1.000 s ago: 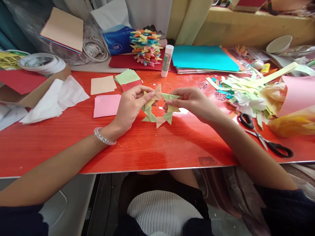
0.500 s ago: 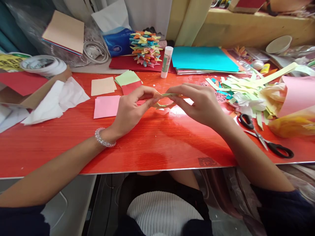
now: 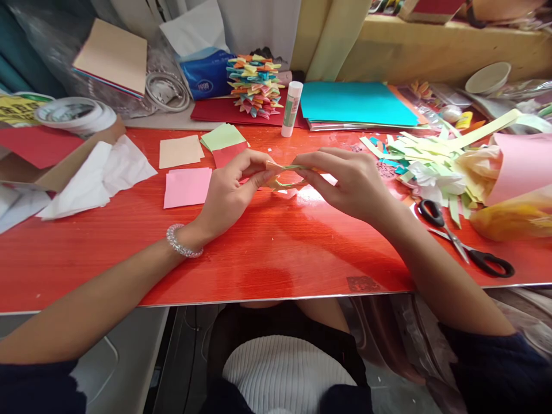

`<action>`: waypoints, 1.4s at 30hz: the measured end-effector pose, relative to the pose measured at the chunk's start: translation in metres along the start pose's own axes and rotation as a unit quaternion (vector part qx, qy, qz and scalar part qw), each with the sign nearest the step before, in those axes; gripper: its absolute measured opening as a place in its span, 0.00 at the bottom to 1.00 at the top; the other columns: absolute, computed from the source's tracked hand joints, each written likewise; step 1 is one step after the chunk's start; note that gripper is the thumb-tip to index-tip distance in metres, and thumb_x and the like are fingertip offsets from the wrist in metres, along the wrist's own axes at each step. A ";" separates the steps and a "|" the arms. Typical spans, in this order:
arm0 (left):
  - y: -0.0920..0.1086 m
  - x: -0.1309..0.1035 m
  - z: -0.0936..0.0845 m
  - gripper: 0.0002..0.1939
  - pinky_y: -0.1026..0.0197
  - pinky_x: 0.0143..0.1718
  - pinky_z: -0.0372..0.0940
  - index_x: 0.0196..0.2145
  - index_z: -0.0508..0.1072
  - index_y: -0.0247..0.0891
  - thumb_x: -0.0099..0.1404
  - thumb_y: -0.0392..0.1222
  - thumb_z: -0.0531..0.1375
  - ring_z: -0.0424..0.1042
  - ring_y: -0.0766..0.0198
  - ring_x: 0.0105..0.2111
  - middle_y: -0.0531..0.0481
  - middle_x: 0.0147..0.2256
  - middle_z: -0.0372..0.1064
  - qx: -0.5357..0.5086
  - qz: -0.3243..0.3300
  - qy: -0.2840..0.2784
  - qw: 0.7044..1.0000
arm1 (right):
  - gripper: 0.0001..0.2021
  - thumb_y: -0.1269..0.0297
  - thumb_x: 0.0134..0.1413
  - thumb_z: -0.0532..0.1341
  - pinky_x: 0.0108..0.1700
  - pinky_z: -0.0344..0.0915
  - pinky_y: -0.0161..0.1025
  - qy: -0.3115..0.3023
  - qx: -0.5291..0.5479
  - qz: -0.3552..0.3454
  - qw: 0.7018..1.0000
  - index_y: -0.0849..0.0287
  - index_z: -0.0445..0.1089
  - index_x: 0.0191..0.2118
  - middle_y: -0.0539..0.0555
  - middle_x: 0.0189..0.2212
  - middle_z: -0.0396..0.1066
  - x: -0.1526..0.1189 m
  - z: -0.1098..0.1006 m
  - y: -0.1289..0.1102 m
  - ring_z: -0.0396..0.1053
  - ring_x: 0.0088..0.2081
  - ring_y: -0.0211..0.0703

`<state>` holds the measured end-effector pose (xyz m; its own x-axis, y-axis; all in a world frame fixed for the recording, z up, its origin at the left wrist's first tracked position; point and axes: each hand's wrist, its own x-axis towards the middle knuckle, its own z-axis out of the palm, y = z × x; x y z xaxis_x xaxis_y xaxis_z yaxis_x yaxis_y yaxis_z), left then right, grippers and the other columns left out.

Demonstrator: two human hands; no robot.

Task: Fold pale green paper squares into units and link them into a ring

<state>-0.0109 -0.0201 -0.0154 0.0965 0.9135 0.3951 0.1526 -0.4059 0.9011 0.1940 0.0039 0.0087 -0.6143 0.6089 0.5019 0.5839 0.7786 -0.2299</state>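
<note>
Between my hands, above the red table, is a thin folded ring of pale green and peach paper. My left hand pinches its left end between thumb and fingertips. At the other end, my right hand grips it with thumb and fingers; those fingers cover part of the ring. Just beyond my left hand lie small stacks of square paper: pink, peach, green and red. A glue stick stands upright behind the ring.
Black-handled scissors lie at the right, beside a heap of paper strips. Behind are a colourful folded-paper stack, blue-green sheets and a tissue pack. Tape rolls and crumpled tissue sit at the left.
Both hands stay in nearly the same place with the paper ring. Only a slight shift of the fingers and ring shows.
</note>
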 end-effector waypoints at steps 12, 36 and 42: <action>0.001 0.000 0.001 0.02 0.56 0.47 0.70 0.35 0.70 0.42 0.63 0.37 0.61 0.76 0.63 0.40 0.53 0.36 0.74 -0.006 -0.017 0.001 1.000 | 0.12 0.63 0.65 0.52 0.39 0.65 0.40 0.002 0.011 0.007 1.000 0.56 0.71 0.46 0.54 0.39 0.74 0.000 0.001 0.001 0.72 0.38 0.41; 0.001 -0.001 0.001 0.03 0.58 0.45 0.70 0.35 0.71 0.42 0.62 0.39 0.62 0.76 0.63 0.40 0.54 0.36 0.73 0.002 -0.021 -0.001 1.000 | 0.13 0.63 0.66 0.50 0.37 0.64 0.40 -0.008 -0.006 0.007 1.000 0.57 0.71 0.45 0.54 0.36 0.74 0.000 0.003 -0.002 0.71 0.36 0.42; 0.000 -0.003 0.000 0.04 0.59 0.46 0.70 0.35 0.71 0.43 0.62 0.42 0.62 0.75 0.64 0.40 0.54 0.36 0.73 0.048 0.025 -0.002 0.999 | 0.14 0.63 0.66 0.48 0.39 0.65 0.42 -0.004 -0.048 -0.034 0.998 0.57 0.71 0.44 0.55 0.34 0.72 0.000 0.004 -0.001 0.70 0.36 0.43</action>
<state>-0.0108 -0.0223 -0.0165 0.1108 0.8924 0.4375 0.2410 -0.4512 0.8593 0.1914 0.0038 0.0052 -0.6586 0.5559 0.5072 0.5881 0.8008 -0.1140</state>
